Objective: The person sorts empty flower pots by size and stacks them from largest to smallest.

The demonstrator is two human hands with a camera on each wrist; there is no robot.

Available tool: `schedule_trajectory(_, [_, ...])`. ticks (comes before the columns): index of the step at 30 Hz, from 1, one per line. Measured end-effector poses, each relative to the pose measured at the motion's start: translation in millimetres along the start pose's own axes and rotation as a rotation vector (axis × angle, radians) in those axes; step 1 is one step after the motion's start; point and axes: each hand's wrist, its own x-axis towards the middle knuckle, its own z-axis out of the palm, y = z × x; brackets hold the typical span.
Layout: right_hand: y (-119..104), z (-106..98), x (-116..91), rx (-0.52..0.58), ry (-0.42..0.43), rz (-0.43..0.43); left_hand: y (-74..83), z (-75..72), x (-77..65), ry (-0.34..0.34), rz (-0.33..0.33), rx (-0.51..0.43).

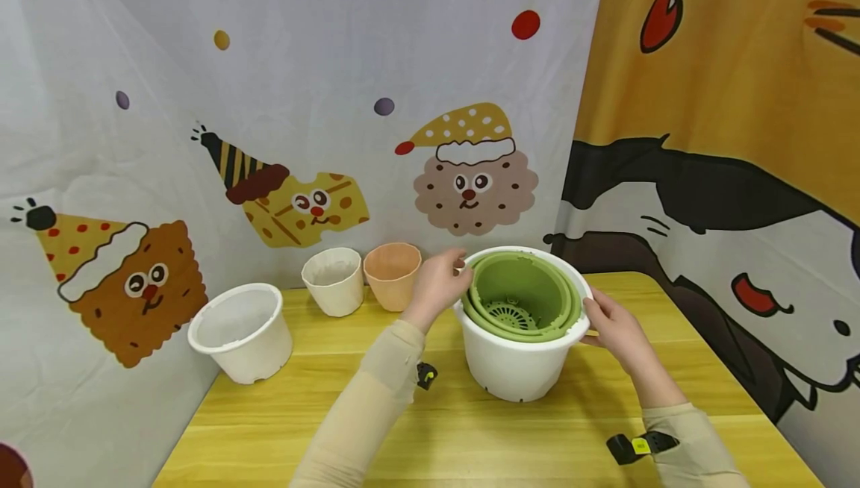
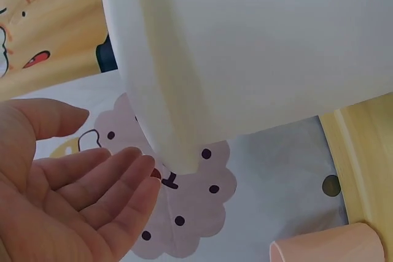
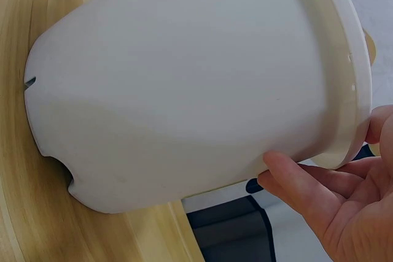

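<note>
A large white plastic flowerpot [image 1: 513, 368] stands upright on the table, with green flowerpots [image 1: 537, 286] nested inside it; the inner one has a slotted bottom. My right hand [image 1: 618, 330] grips the white pot's rim at its right side. In the right wrist view the thumb of that hand [image 3: 350, 194] lies at the rim while the fingers reach beneath it against the wall. At the left side of the rim is my left hand [image 1: 438, 283]. Seen from the left wrist, this hand [image 2: 73, 194] has loosely bent fingers, holding nothing, beside the white pot [image 2: 258, 47].
Another white flowerpot [image 1: 258, 350] stands at the table's left edge. A small cream pot [image 1: 338, 295] and a peach pot [image 1: 395, 292] stand side by side at the back. Printed cloth curtains [image 1: 322, 48] rise behind the wooden table [image 1: 322, 406] and to its right.
</note>
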Motion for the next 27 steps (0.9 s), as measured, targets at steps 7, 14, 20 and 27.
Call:
schedule_trajectory(7, [0.2,-0.3,0.8,0.002,-0.005,0.002,-7.6,-1.4,-4.3,0.003,0.078,-0.015])
schedule_trajectory(14, [-0.1,0.2,0.4,-0.006,0.002,0.000,-15.6,-0.9,-10.7,0.045,0.168,0.018])
schedule_trajectory(20, [-0.4,0.5,0.3,-0.009,0.001,0.003,-21.8,-1.6,-19.1,0.117,0.205,0.114])
schedule_trajectory(27, [0.3,0.7,1.0,-0.011,0.002,0.009,-31.0,-3.4,-25.1,0.197,0.255,0.170])
